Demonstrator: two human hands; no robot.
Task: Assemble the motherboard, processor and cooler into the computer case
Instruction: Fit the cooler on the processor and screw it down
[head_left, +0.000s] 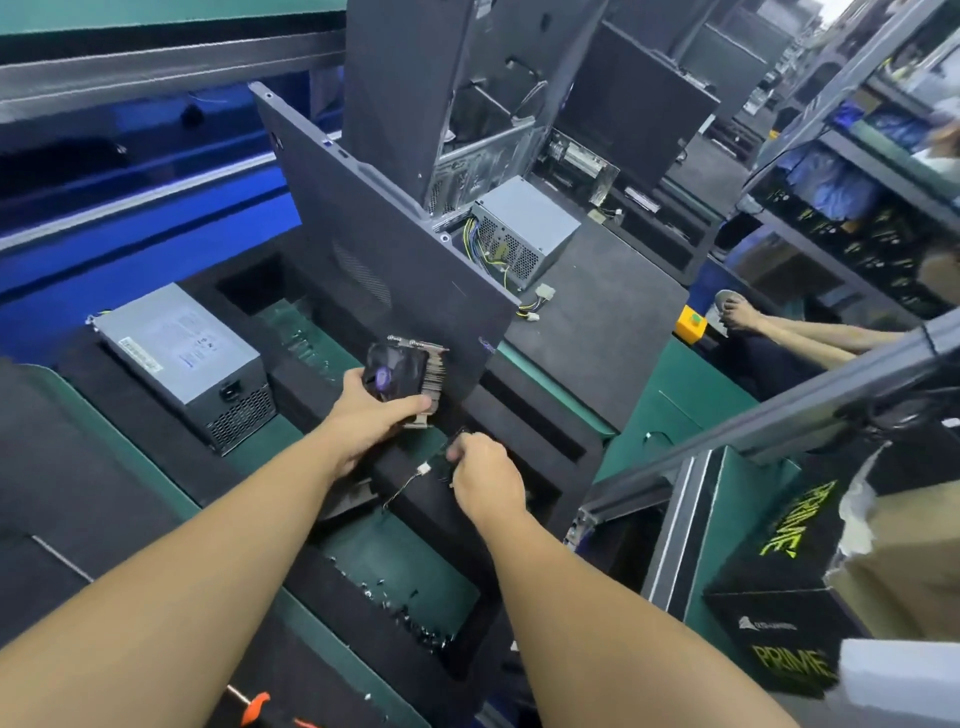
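My left hand (370, 415) grips a CPU cooler (408, 376), a black fan on a block of metal fins, held tilted above the black foam tray (530, 415). Its thin cable with a white connector (423, 468) hangs down between my hands. My right hand (485, 475) is closed on something small and dark at the tray; what it is stays hidden by the fingers. A dark computer case panel (395, 244) leans upright just behind the cooler. An open case (467, 104) stands behind it. The motherboard and processor are not visible.
A grey power supply (189, 358) lies at left on the foam. Another power supply (524, 234) with coloured wires sits beside the open case. Loose screws (410, 618) fill a foam recess near me. PRIME boxes (779, 597) stand at right. Another person's arm (795, 332) reaches in at right.
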